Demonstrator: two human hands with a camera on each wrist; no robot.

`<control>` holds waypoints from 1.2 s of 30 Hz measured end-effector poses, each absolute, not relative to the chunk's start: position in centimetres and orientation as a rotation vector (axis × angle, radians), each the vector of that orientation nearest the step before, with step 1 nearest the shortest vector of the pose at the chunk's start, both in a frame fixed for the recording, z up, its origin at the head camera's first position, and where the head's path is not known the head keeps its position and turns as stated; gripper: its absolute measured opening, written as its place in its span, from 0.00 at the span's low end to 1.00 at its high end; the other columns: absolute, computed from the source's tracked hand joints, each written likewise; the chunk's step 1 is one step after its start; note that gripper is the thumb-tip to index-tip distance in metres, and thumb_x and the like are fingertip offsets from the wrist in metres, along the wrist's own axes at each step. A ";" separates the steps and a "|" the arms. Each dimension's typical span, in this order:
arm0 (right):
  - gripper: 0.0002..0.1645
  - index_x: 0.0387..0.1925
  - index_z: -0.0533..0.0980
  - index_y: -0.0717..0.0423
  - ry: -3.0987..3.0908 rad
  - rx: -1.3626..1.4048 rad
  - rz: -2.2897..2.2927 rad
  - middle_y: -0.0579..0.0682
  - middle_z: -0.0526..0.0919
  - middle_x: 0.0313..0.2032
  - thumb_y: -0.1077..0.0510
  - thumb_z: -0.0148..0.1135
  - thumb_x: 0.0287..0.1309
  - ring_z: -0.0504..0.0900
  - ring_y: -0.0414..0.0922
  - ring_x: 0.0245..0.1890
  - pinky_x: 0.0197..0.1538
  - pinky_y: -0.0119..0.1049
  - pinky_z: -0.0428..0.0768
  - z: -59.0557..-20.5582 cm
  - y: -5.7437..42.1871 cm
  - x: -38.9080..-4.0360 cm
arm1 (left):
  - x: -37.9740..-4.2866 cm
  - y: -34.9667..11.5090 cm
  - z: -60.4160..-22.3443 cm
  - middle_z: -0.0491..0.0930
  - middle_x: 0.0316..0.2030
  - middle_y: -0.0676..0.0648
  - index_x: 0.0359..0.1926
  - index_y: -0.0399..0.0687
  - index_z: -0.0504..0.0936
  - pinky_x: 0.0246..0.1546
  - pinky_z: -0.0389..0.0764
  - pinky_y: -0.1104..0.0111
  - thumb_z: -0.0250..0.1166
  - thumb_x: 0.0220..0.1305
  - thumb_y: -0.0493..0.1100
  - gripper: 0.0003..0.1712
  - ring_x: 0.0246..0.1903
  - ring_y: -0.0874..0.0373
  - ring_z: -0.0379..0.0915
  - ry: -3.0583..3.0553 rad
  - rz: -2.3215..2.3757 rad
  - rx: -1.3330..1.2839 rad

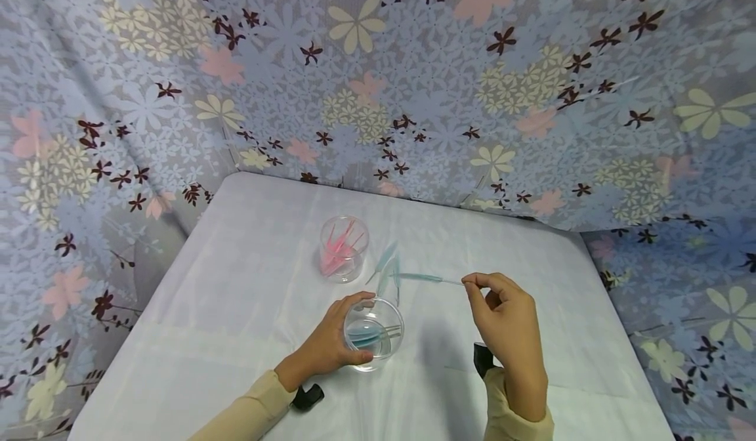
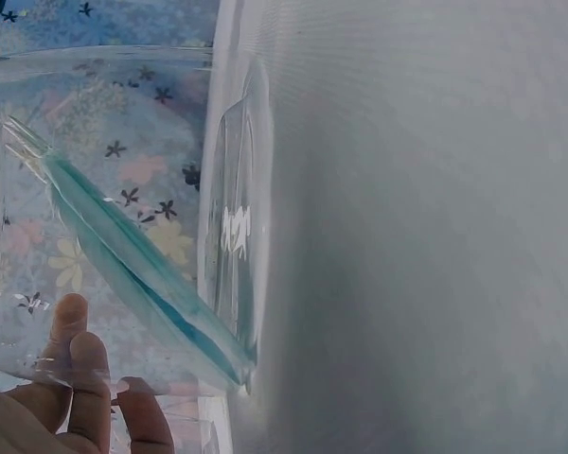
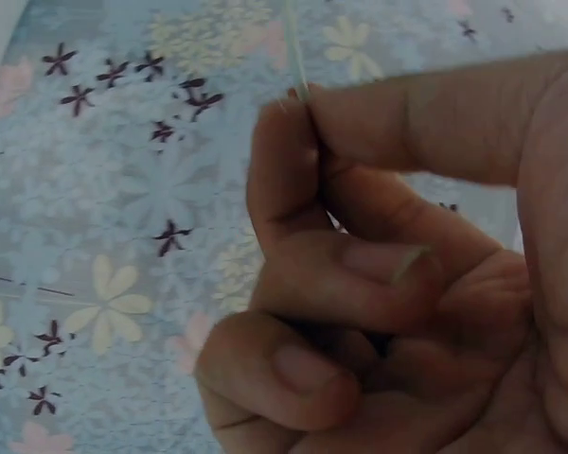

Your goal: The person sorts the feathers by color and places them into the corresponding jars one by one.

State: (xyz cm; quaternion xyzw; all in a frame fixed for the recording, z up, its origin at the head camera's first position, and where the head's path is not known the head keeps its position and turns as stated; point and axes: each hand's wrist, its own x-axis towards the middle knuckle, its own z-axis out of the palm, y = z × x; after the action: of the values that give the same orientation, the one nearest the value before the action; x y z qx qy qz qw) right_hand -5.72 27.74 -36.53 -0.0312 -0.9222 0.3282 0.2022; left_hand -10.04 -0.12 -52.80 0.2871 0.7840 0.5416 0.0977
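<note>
My left hand (image 1: 327, 344) grips a clear plastic cup (image 1: 378, 365), its thumb and fingers around the wall. Several teal feathers (image 1: 361, 336) lie slanted inside that cup; the left wrist view shows their vanes (image 2: 137, 260) through the clear side. To the right, my right hand (image 1: 509, 319) pinches the thin quill of another teal feather (image 1: 420, 277) between thumb and index finger. This feather points left, toward some loose teal feathers (image 1: 386, 257) just beyond the cup. In the right wrist view only its pale quill (image 3: 295, 47) shows above the fingertips.
A second clear cup (image 1: 354, 272) with pink feathers (image 1: 339, 252) stands farther back, left of the loose teal ones. A white cloth (image 1: 266, 231) covers the table. Flowered fabric (image 1: 413, 100) hangs behind and at both sides.
</note>
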 end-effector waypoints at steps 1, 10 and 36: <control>0.06 0.36 0.86 0.50 -2.583 -0.071 0.913 0.41 0.79 0.28 0.63 0.67 0.63 0.64 0.38 0.17 0.21 0.30 0.63 -36.4 27.7 -5.6 | -10.0 -0.1 -52.8 0.71 0.64 0.55 0.73 0.76 0.58 0.58 0.68 0.48 0.80 0.46 0.49 0.57 0.63 0.52 0.61 2.325 1.600 0.852; 0.06 0.35 0.86 0.47 -2.633 0.069 0.949 0.39 0.78 0.29 0.63 0.68 0.63 0.57 0.34 0.16 0.20 0.31 0.61 -35.4 27.2 -4.6 | -10.0 -0.3 -52.8 0.71 0.64 0.55 0.73 0.76 0.58 0.57 0.68 0.49 0.80 0.46 0.50 0.56 0.62 0.54 0.61 2.326 1.601 0.864; 0.12 0.28 0.87 0.44 -2.759 0.145 0.986 0.32 0.83 0.27 0.65 0.66 0.51 0.74 0.39 0.26 0.33 0.31 0.73 -37.9 23.8 -6.5 | -10.0 -0.2 -52.8 0.71 0.63 0.61 0.72 0.76 0.60 0.59 0.67 0.49 0.80 0.44 0.54 0.55 0.63 0.56 0.61 2.338 1.616 0.843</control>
State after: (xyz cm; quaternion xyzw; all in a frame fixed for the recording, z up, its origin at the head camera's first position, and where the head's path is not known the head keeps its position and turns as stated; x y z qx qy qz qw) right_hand -6.52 23.77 -37.94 0.0490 -0.9354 0.3343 0.1040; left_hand -10.01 -0.23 -52.76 0.2831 0.7856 0.5430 0.0883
